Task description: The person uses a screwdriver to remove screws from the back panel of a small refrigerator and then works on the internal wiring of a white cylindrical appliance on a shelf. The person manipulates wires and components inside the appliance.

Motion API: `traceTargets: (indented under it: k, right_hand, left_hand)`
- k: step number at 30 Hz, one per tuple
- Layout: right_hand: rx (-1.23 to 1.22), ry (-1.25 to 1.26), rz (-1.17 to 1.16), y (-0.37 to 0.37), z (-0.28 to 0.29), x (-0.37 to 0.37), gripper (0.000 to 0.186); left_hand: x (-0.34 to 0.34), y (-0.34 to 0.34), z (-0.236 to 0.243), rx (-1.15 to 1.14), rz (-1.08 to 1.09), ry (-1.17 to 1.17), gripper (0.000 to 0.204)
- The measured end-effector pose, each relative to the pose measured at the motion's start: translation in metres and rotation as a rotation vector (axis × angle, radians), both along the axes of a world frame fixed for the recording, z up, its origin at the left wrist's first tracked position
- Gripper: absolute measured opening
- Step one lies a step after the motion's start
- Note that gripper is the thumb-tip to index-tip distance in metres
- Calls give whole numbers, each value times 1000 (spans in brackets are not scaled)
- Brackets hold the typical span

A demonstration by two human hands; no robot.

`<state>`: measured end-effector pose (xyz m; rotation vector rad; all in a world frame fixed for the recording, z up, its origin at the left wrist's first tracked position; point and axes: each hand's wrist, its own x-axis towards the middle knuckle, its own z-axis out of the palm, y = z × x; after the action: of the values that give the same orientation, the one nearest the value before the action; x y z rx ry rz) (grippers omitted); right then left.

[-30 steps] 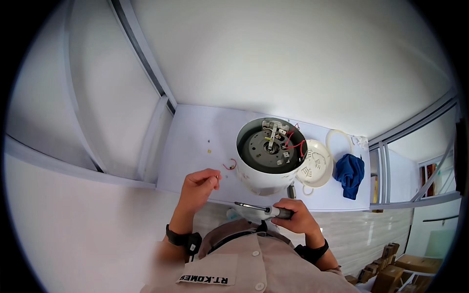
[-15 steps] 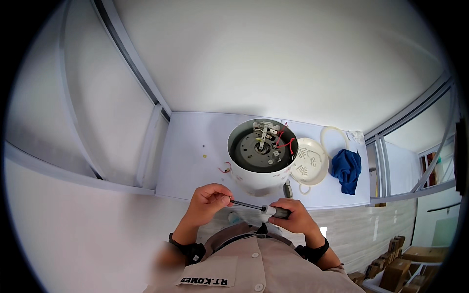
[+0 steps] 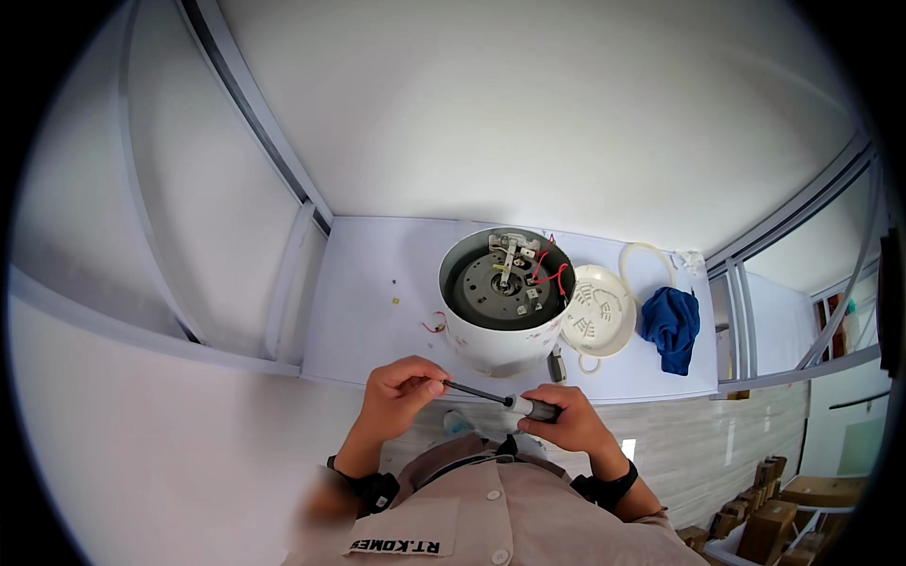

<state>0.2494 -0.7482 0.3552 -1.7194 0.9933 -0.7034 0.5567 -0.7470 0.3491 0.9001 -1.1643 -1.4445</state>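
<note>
Yellow small piece (image 3: 395,301), one, lying on the pale desk (image 3: 359,274). Your left hand (image 3: 404,389), thumb and forefinger pressed together at the tip of the screwdriver (image 3: 510,403); anything between them too small to tell. Red wire (image 3: 435,329), short, loose on the desk. Screwdriver: dark shaft, light collar, between your hands at the desk's near edge. White round housing (image 3: 505,349), open-topped, grey metal plate (image 3: 479,283) and red leads within. Grey object (image 3: 558,366), kind unclear, at its base. Your right hand (image 3: 569,422), fingers wrapped round the screwdriver's handle. Cream slotted cover (image 3: 612,325), beside the housing. Pale ring (image 3: 647,246), near the cover. Blue cloth (image 3: 670,325), crumpled, at the desk's right end.
</note>
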Motion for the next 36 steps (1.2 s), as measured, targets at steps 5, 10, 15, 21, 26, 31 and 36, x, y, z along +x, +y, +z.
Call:
traceTargets:
  k: [5,10,15,21,26,31,36]
  right_hand:
    - [38,-79,36,2,0,1,38]
    - [-21,-95,19,2,15,2,41]
    - [-327,-98,-58,-7,35,4,45]
    - [-253,-149,-29,-15,37,-23,44]
    - [-270,-132,-51,-24,44,-40,41]
    - [-302,-122,-66,-38,50,-60,40]
    - [-310,-118,-51,-62,51,-84,40]
  left_hand:
    - [-1,2,3,-54,56,-62,9]
    - [-3,2,10,-48,89,-10,9]
    - [-5,0,17,-96,123,-20,10]
    - [-4,-10,30,-389,67,-253,12]
    - [-22,-17,33,-323,74,-213,14]
    - [-47,-30,49,-323,80,-319,12]
    - [-76,-46,64,-358,134,-486,11]
